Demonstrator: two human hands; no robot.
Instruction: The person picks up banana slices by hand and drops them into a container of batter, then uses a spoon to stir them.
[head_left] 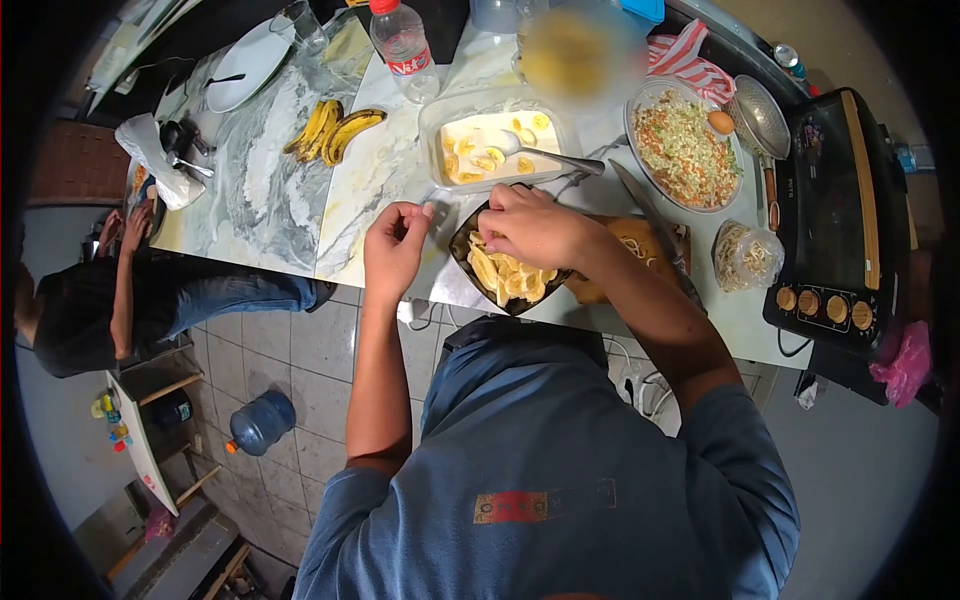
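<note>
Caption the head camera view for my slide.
Right hand over a dark bowl of banana pieces, left hand raised beside it, spoon in a clear tub behind.

Single view: head cam, worn, looking forward and steeply down over the wearer's shirt (580,440), which fills bottom center. Wide, fisheye-curved, black at the corners. Left hand (396,248) and right hand (532,226) sit mid-frame, within arm's reach. Counter (275,190) spans the upper part. Floor (325,340) shows lower left, well below the lens; toaster oven (828,200) sits far right.
</note>
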